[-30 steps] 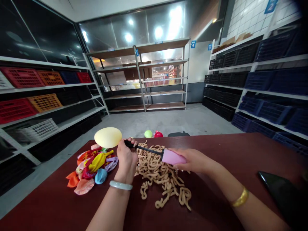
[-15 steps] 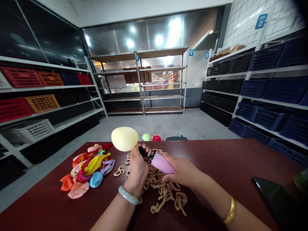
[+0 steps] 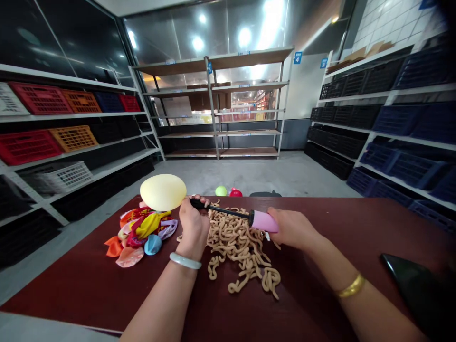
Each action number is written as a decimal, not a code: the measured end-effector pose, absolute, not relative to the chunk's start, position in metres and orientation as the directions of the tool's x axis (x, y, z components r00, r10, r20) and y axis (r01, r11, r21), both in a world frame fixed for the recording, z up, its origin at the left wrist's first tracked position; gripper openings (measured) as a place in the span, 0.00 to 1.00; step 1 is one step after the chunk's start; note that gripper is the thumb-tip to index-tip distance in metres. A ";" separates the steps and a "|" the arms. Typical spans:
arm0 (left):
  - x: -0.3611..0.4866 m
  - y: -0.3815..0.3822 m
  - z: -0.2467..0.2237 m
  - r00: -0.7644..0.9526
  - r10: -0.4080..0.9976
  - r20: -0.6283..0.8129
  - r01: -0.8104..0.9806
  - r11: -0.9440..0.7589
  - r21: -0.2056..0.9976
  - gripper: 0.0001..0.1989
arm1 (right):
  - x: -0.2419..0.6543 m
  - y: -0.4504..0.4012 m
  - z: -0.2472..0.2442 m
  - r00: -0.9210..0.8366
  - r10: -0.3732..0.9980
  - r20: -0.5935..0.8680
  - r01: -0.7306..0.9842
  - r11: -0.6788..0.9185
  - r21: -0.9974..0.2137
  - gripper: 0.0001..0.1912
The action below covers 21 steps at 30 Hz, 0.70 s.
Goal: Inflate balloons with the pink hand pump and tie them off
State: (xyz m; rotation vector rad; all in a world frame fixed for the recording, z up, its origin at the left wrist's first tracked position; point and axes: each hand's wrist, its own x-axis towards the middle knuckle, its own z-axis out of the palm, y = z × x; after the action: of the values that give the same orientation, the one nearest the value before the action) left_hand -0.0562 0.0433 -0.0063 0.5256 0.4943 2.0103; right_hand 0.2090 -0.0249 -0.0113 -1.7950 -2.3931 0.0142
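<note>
My left hand is closed round the black nozzle end of a hand pump, and a pale yellow inflated balloon sits on that end. My right hand grips the pump's pink barrel. Between my hands the black rod shows, drawn out of the barrel. Beneath the pump lies a heap of tan, curly strands on the dark red table. Left of my left hand is a pile of flat balloons in several colours.
A dark flat device lies at the table's right. Beyond the far edge are a green balloon and a red one. Shelves with crates stand on both sides, and a metal rack stands ahead.
My hands have moved apart, and the black rod now shows at length between them. The balloon has shifted left with my left hand and looks slightly larger. The camera view has tilted down.
</note>
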 end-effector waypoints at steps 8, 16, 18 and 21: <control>-0.014 0.019 -0.012 -0.348 0.921 0.176 -0.726 -0.384 0.570 0.06 | 0.181 -0.036 -0.011 -0.206 0.970 0.127 0.971 0.219 -0.095 0.21; 0.025 -0.004 -0.019 -0.301 0.942 0.152 -0.680 -0.323 0.658 0.08 | 0.161 -0.047 -0.010 -0.172 0.979 0.111 0.960 0.192 -0.205 0.22; 0.021 -0.002 -0.017 -0.299 0.937 0.181 -0.666 -0.341 0.663 0.08 | 0.158 -0.048 -0.009 -0.166 0.980 0.107 0.956 0.187 -0.227 0.25; 0.008 0.004 -0.008 -0.279 0.935 0.220 -0.684 -0.354 0.638 0.07 | 0.156 -0.047 -0.009 -0.170 0.979 0.116 0.951 0.194 -0.242 0.29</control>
State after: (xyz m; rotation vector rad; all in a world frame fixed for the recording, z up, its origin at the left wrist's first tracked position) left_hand 0.0076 0.0043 -0.0084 0.6945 0.5173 1.8409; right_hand 0.1564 -0.0465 -0.0087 -1.8447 -2.2245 0.1654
